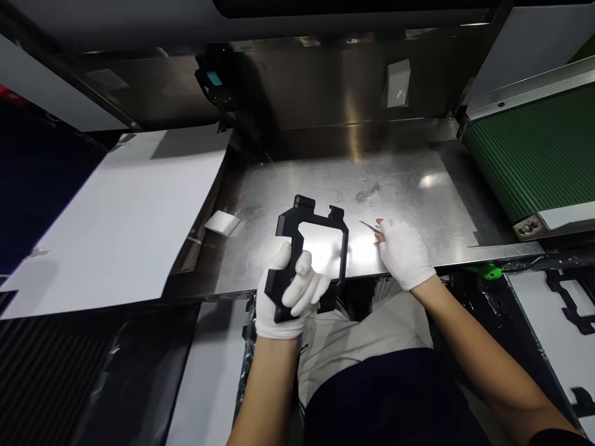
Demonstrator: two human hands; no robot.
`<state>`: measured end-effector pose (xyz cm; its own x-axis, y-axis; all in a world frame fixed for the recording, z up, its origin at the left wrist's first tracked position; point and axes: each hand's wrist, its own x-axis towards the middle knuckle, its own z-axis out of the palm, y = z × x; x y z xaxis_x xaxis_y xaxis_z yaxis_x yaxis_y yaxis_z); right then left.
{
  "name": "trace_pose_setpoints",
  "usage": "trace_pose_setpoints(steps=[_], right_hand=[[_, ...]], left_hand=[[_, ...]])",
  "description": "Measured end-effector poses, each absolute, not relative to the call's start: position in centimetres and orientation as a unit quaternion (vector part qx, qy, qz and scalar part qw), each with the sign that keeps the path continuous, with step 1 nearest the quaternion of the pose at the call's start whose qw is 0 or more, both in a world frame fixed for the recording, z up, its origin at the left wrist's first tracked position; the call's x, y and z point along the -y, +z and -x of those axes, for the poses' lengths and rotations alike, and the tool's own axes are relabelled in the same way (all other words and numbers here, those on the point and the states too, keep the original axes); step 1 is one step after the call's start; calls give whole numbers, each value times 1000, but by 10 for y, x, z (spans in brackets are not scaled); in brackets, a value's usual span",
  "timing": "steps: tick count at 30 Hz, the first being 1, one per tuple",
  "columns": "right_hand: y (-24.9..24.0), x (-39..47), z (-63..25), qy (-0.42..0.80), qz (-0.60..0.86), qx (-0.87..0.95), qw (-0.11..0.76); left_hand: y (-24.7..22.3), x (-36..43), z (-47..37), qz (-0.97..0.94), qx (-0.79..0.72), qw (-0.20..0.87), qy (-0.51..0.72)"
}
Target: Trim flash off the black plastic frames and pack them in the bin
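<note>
My left hand (297, 294), in a white glove, is wrapped round the left side of a black frame-shaped part (290, 226). The part is held up over the near edge of the metal work surface (297, 179), and the metal shows through its opening. To the right, my right hand (404, 251), also gloved in white with bare thumb and fingertip showing, pinches a thin pointed metal tool, perhaps tweezers (370, 227). Its tip points left toward the black part without touching it.
A large white sheet (121, 217) covers a raised stand at left. Beside it lies a small white block (222, 223). A green ribbed conveyor belt (539, 148) is at right. Another black frame (574, 300) lies at lower right. A dark device (216, 80) stands at the back.
</note>
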<state>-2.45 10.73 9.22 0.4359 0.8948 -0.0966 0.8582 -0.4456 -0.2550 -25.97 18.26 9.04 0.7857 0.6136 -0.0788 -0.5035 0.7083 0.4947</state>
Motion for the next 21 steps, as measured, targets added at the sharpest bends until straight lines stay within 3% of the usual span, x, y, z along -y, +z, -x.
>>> trace_pose_setpoints(steps=[2,5,8,12,18,21], right_hand=[[86,-104,35,141,811,518,232],[74,-96,59,390,640,451,484],[62,-94,83,594,447,294,601],[51,-94,97,624,373,178,663],[53,-89,102,698,352,182,597],[52,-87,101,676,376,180,608]], left_hand=[[88,-177,262,-206,-89,922,315],[83,-168,262,-168,-63,921,345],[75,-158,258,-138,-79,913,377],[65,-148,254,-101,-122,899,408],[61,-143,256,-85,-134,889,430],[62,-143,258,-81,-96,892,435]])
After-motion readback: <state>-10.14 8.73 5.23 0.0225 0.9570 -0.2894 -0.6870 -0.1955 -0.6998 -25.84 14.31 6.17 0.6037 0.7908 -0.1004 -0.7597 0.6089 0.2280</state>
